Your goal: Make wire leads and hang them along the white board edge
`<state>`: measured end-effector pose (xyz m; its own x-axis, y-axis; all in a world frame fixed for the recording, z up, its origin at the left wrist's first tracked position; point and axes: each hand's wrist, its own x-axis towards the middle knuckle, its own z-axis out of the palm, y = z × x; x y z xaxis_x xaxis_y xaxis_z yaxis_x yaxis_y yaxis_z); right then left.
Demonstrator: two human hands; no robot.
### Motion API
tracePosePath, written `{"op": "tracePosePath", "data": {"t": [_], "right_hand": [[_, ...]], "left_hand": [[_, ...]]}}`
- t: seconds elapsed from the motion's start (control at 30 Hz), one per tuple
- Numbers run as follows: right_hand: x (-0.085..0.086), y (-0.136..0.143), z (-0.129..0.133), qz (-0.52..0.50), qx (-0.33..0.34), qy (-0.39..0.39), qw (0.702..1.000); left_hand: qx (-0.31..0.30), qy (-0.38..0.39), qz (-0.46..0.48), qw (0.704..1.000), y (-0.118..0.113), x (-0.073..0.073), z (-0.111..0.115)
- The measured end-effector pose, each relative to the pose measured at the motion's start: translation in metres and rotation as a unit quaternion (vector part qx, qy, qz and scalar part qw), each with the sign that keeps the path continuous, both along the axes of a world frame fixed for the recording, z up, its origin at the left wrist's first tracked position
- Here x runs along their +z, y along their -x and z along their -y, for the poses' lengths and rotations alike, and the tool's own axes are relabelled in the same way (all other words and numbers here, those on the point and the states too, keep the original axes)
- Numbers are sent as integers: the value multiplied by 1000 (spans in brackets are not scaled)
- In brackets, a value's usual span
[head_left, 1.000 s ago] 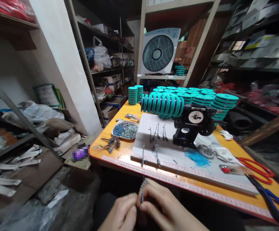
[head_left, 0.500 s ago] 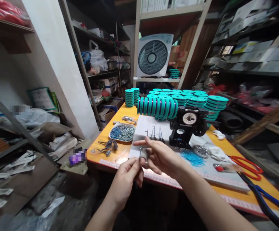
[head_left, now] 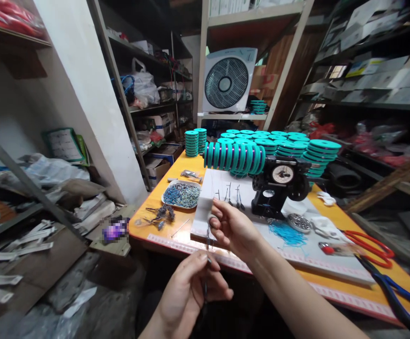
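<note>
Left hand point(head_left: 190, 287) pinching thin needle point(head_left: 205, 282), right hand point(head_left: 233, 228) raised, fingers curled

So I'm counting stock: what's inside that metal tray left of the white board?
The metal tray holds a heap of small blue tube-like pieces. Whatever lies beneath the heap is covered.

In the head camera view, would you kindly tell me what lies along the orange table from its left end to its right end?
Tray of blue pieces → white board → black winding machine → loose blue strands → red-handled scissors → blue-handled pliers.
</note>
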<state>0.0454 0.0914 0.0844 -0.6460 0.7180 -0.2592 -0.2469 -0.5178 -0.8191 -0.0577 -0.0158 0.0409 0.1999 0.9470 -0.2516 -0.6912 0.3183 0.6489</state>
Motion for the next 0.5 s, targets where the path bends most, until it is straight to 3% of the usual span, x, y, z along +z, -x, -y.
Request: {"op": "tracePosePath", "data": {"t": [0.23, 0.4, 0.5], "right_hand": [[-1, -8, -1, 12, 16, -24, 1000], [-11, -17, 14, 87, 59, -95, 990], [-17, -21, 22, 110, 81, -99, 986]], "left_hand": [[-7, 1, 5, 1000, -2, -12, 9], [-1, 26, 5, 1000, 2, -16, 15], [18, 28, -8, 999, 4, -22, 19]]}}
